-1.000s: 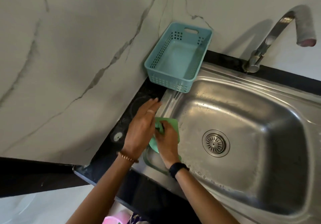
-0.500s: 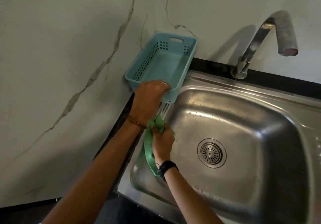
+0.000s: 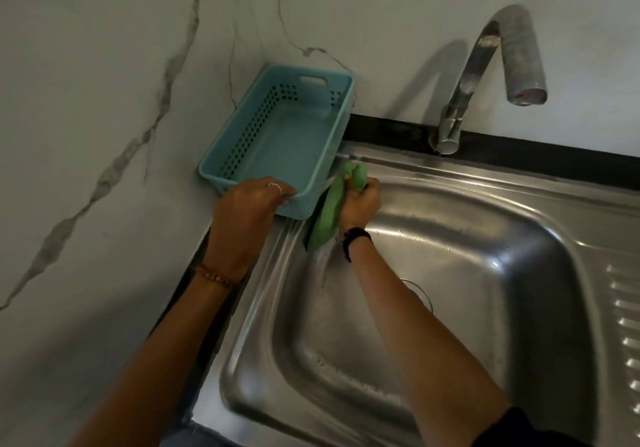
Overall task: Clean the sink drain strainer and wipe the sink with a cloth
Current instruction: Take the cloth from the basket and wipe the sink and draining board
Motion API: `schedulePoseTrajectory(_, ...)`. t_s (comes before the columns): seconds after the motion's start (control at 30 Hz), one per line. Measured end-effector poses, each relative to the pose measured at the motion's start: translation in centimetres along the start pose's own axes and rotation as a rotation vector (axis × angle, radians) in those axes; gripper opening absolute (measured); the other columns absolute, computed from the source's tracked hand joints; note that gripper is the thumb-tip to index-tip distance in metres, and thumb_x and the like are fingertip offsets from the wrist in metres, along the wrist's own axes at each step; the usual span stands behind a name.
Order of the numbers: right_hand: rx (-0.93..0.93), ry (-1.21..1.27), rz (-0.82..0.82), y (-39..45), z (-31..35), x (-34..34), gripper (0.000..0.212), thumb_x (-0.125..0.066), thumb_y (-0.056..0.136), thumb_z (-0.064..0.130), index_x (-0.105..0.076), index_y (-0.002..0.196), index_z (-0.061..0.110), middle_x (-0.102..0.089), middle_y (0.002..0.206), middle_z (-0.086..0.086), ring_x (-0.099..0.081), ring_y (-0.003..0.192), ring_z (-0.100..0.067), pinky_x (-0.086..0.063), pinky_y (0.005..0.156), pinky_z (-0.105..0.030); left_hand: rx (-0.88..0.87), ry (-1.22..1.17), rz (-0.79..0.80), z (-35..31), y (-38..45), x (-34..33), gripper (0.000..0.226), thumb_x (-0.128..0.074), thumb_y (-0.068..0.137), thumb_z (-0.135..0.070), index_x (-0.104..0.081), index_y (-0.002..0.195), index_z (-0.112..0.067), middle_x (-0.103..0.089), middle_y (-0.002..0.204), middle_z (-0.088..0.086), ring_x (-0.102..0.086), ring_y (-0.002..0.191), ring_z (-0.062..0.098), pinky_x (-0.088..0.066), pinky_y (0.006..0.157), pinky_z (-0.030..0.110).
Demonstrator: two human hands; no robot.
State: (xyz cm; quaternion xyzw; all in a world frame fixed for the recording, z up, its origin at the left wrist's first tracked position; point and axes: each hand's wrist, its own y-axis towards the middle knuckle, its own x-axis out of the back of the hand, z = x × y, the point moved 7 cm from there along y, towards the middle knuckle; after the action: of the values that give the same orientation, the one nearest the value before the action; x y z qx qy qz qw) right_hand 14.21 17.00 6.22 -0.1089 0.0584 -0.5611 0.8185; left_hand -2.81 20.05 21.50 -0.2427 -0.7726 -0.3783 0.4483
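The steel sink (image 3: 485, 273) fills the right half of the head view. My right hand (image 3: 360, 200) grips a bunched green cloth (image 3: 329, 211) at the sink's back left rim, just beside the basket. My left hand (image 3: 249, 211) holds the near edge of an empty light blue plastic basket (image 3: 277, 134) that sits in the corner against the wall. The drain strainer (image 3: 420, 290) is almost wholly hidden behind my right forearm; only a sliver of its rim shows.
A curved steel faucet (image 3: 485, 75) rises behind the sink, its spout over the basin's back. Marble-patterned walls close in at left and behind. A ribbed drainboard (image 3: 627, 342) lies at the right edge. Black counter borders the sink.
My right hand carried the green cloth from the sink's left rim up to the back left corner. My left hand reached up and took hold of the basket's near edge. The view moved closer.
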Motion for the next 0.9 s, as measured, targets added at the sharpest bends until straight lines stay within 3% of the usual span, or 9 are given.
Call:
schedulePoseTrajectory(0.1,-0.033,0.025,-0.097,1.0,0.2,1.4,0.012,-0.063,0.087,0.012,-0.053,0.091,0.006,-0.056,0.088,-0.012,-0.053,0.081,-0.021,-0.049,0.079,-0.037,0.011,0.011,-0.008,-0.2,-0.4,-0.2,0.020,-0.058,0.077,0.001,-0.071,0.091,0.000,-0.073,0.088,0.016,-0.069,0.082,0.032,-0.055,0.070,0.037)
schedulePoseTrajectory(0.3,-0.056,0.022,-0.318,4.0,1.8,8.5,0.026,-0.061,0.087,0.011,-0.057,0.103,-0.009,-0.065,0.106,-0.025,-0.061,0.097,-0.033,-0.041,0.074,-0.026,0.063,0.026,0.032,-0.3,-0.4,-0.8,0.020,-0.058,0.079,0.009,-0.069,0.095,0.004,-0.071,0.092,0.021,-0.066,0.086,0.038,-0.053,0.075,0.044)
schedulePoseTrajectory(0.4,-0.080,0.034,-0.421,5.2,2.2,13.2,0.030,-0.062,0.087,0.012,-0.057,0.107,-0.009,-0.064,0.110,-0.025,-0.061,0.100,-0.033,-0.042,0.073,-0.025,0.077,0.042,0.016,-0.5,-0.6,-0.9,0.024,-0.056,0.080,0.012,-0.066,0.100,0.005,-0.068,0.096,0.025,-0.063,0.091,0.043,-0.046,0.092,0.056)
schedulePoseTrajectory(0.5,-0.146,0.044,-0.537,6.3,2.7,19.1,0.035,-0.060,0.088,0.016,-0.057,0.113,-0.008,-0.063,0.115,-0.023,-0.061,0.106,-0.033,-0.044,0.080,-0.027,0.076,0.066,-0.015,-1.1,-1.5,-0.9,0.036,-0.056,0.078,0.017,-0.060,0.112,0.007,-0.062,0.114,0.027,-0.055,0.114,0.044,-0.031,0.104,0.065)
schedulePoseTrajectory(0.57,-0.207,0.067,-0.580,6.5,3.0,22.7,0.036,-0.061,0.087,0.019,-0.059,0.112,-0.008,-0.065,0.113,-0.020,-0.063,0.101,-0.031,-0.050,0.081,-0.036,0.021,0.088,-0.035,-2.2,-2.8,-0.9,0.040,-0.057,0.077,0.018,-0.059,0.115,0.007,-0.059,0.120,0.027,-0.050,0.120,0.044,-0.030,0.105,0.063)
schedulePoseTrajectory(0.67,-0.285,0.236,-0.503,5.7,2.4,24.9,0.029,-0.063,0.087,0.016,-0.060,0.107,-0.005,-0.062,0.099,-0.013,-0.059,0.082,-0.022,-0.050,0.074,-0.030,-0.056,0.066,-0.026,-3.9,-5.2,-1.4,0.038,-0.059,0.079,0.013,-0.059,0.117,0.006,-0.058,0.122,0.027,-0.052,0.119,0.043,-0.038,0.102,0.060)
schedulePoseTrajectory(0.73,-0.299,0.288,-0.443,4.5,2.8,25.6,0.015,-0.060,0.088,0.010,-0.058,0.100,0.002,-0.057,0.094,-0.010,-0.056,0.083,-0.021,-0.048,0.077,-0.028,-0.062,-0.019,0.089,-4.4,-6.6,-2.8,0.038,-0.060,0.082,0.007,-0.059,0.119,0.002,-0.059,0.123,0.023,-0.053,0.119,0.038,-0.039,0.104,0.051)
schedulePoseTrajectory(0.8,-0.228,0.304,-0.373,4.3,4.0,26.2,0.005,-0.061,0.086,0.004,-0.058,0.081,0.006,-0.058,0.088,-0.008,-0.057,0.078,-0.021,-0.050,0.072,-0.028,0.039,-0.249,0.370,-4.4,-8.3,-4.9,0.039,-0.062,0.085,-0.003,-0.057,0.123,-0.006,-0.057,0.128,0.013,-0.050,0.123,0.025,-0.034,0.106,0.028)
schedulePoseTrajectory(0.9,0.120,0.077,-0.343,4.6,8.7,26.8,0.007,-0.066,0.082,0.008,-0.061,0.077,0.010,-0.059,0.088,-0.008,-0.056,0.076,-0.020,-0.047,0.072,-0.029,0.078,-0.452,0.858,-5.4,-12.3,-8.2,0.035,-0.064,0.085,-0.022,-0.058,0.120,-0.022,-0.056,0.121,-0.010,-0.047,0.111,-0.003,-0.027,0.085,-0.008)
